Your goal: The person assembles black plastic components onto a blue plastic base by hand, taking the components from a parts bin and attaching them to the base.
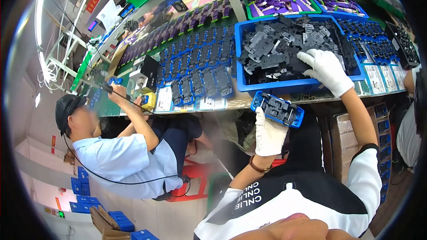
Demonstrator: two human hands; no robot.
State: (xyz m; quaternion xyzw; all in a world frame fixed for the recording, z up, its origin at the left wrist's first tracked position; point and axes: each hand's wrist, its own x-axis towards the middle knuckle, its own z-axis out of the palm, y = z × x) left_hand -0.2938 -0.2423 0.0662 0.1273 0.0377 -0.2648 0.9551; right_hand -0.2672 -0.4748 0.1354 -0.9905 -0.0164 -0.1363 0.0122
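Bench [240,102] ahead of left hand [269,135], co-worker [124,162] left. Left hand grips car [278,109], just short of bin [275,86]. Right hand [329,71] at chassis [267,40] in bin; cannot tell if gripping. Bin stands between car and 2 purple-filled trays [245,0].

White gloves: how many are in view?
2: one on the left hand, holding a blue-and-black car-shaped part; one on the right hand, at the dark parts in the blue bin. Others may be hidden.
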